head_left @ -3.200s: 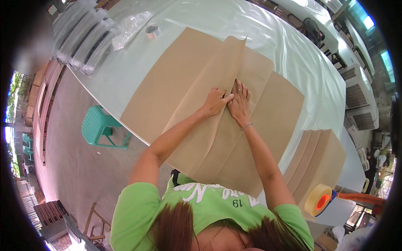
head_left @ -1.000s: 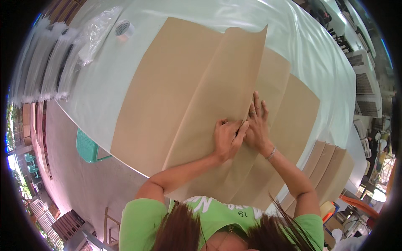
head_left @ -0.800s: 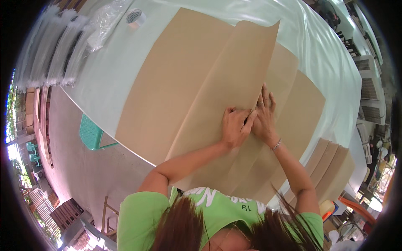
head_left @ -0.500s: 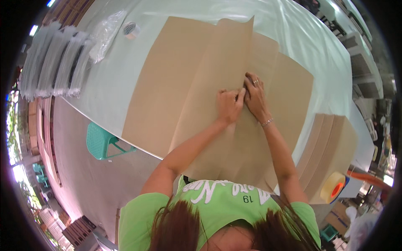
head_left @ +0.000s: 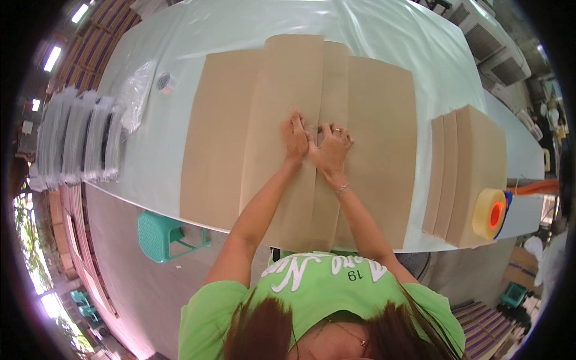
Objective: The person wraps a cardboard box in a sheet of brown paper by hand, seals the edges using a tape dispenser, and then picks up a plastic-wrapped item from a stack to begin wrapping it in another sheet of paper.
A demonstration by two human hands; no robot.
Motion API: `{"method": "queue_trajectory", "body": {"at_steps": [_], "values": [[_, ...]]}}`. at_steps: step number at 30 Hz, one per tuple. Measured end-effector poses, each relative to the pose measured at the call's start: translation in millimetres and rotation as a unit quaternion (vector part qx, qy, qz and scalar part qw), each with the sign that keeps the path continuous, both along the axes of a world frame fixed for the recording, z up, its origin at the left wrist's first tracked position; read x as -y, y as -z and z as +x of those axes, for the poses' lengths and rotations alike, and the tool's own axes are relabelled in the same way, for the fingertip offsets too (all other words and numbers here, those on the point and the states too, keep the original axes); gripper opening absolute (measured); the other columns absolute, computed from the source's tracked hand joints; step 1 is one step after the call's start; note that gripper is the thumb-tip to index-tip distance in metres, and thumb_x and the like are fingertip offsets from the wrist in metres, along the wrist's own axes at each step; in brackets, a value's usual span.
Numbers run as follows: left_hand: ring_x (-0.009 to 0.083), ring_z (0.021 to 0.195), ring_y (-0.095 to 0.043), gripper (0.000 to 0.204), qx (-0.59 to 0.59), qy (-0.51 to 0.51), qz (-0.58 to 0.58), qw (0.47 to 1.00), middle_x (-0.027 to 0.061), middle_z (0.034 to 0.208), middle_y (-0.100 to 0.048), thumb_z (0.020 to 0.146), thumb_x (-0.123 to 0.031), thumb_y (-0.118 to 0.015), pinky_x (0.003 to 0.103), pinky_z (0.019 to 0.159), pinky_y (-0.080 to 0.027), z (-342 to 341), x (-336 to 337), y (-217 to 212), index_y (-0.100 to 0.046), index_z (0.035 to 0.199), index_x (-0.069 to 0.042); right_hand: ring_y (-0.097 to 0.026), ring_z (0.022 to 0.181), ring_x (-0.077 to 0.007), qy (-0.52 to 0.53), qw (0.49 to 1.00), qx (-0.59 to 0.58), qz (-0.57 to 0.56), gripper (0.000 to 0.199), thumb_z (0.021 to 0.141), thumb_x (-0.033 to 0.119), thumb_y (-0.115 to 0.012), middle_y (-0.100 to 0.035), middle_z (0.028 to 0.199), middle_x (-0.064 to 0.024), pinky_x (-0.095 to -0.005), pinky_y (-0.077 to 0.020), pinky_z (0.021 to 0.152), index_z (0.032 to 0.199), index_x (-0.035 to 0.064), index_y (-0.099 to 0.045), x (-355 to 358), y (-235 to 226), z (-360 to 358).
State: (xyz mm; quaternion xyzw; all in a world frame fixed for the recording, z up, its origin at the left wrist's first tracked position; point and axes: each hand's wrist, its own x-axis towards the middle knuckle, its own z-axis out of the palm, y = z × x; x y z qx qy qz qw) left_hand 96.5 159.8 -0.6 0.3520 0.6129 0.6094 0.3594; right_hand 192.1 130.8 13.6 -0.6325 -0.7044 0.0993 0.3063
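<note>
A large brown cardboard sheet (head_left: 384, 150) lies on the table in front of me, its two folded panels lying inward so that their edges meet near the middle. On the wider left panel (head_left: 291, 72) rests my left hand (head_left: 294, 139), fingers stretched forward and lying on the board. My right hand (head_left: 330, 149), with a ring and a bracelet, presses beside the seam on the narrower right panel (head_left: 334, 78), its fingers apart. The thumbs come close together at the seam. A small patch between the hands is too unclear to name.
Stacked folded cardboard (head_left: 480, 150) stands at the right, with a yellowish tape roll (head_left: 489, 213) against it. Another tape roll (head_left: 166, 83), clear plastic (head_left: 135, 96) and plastic-wrapped bundles (head_left: 78, 138) lie at the left. A green stool (head_left: 161, 236) stands by the table (head_left: 156, 156).
The raised panels now lie flatter, their far edges down. My hands have gone from closed fingers at the seam to flatter, more spread fingers. The whole view has turned and shifted.
</note>
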Motion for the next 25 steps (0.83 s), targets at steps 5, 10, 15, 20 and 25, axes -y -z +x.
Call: {"method": "queue_trajectory", "body": {"at_steps": [5, 10, 15, 20, 25], "values": [[0.0102, 0.053, -0.036, 0.046, -0.025, 0.007, 0.053, 0.998, 0.0014, 0.055, -0.039, 0.102, -0.030, -0.034, 0.030, 0.048, -0.029, -1.7, -2.7, 3.5, -0.045, 0.068, -0.002, -0.046, 0.107, -0.0290, 0.045, 0.999, -0.008, -0.025, 0.031, 0.082, 0.038, -0.067, -0.058, 0.100, -0.0075, -0.0493, -0.0255, 0.099, 0.086, 0.0072, -0.065, -1.7, -2.0, -8.5], [0.0121, 0.063, -0.044, 0.035, -0.049, -0.007, 0.084, 0.995, 0.0038, 0.070, -0.047, 0.102, -0.028, -0.036, 0.029, 0.057, -0.036, 5.2, -4.0, -2.9, -0.049, 0.083, -0.001, -0.045, 0.108, -0.0271, 0.057, 0.998, -0.026, -0.026, 0.030, 0.083, 0.038, -0.066, -0.057, 0.103, -0.0060, -0.0512, -0.0252, 0.099, 0.083, 0.0073, -0.065, -2.9, 2.1, -6.2], [0.0161, 0.084, -0.054, 0.027, 0.066, 0.007, 0.035, 0.997, 0.0096, 0.092, -0.055, 0.100, -0.025, -0.044, 0.030, 0.076, -0.045, -9.1, -4.6, -22.4, -0.050, 0.106, 0.001, -0.045, 0.110, -0.0259, 0.060, 0.998, -0.015, -0.032, 0.029, 0.083, 0.038, -0.065, -0.057, 0.105, -0.0055, -0.0523, -0.0247, 0.099, 0.085, 0.0082, -0.065, -1.6, 6.0, -11.8], [0.0254, 0.115, -0.050, 0.044, -0.297, -0.009, -0.039, 0.954, 0.0163, 0.125, -0.049, 0.099, -0.026, -0.046, 0.038, 0.097, -0.040, -97.0, 22.0, -28.6, -0.043, 0.132, 0.003, -0.045, 0.110, -0.0250, 0.060, 0.997, -0.006, -0.039, 0.025, 0.085, 0.034, -0.063, -0.057, 0.104, -0.0053, -0.0530, -0.0265, 0.098, 0.084, 0.0091, -0.064, 0.8, 2.2, -9.9], [0.0331, 0.134, -0.036, 0.057, 0.057, 0.170, -0.114, 0.977, 0.0168, 0.151, -0.030, 0.099, -0.036, -0.044, 0.042, 0.111, -0.027, -151.9, 79.6, 6.3, -0.034, 0.143, 0.000, -0.045, 0.111, -0.0259, 0.059, 0.997, -0.004, -0.041, 0.025, 0.085, 0.034, -0.062, -0.058, 0.104, -0.0054, -0.0534, -0.0265, 0.098, 0.085, 0.0097, -0.064, 0.2, 2.9, -12.6]]}}
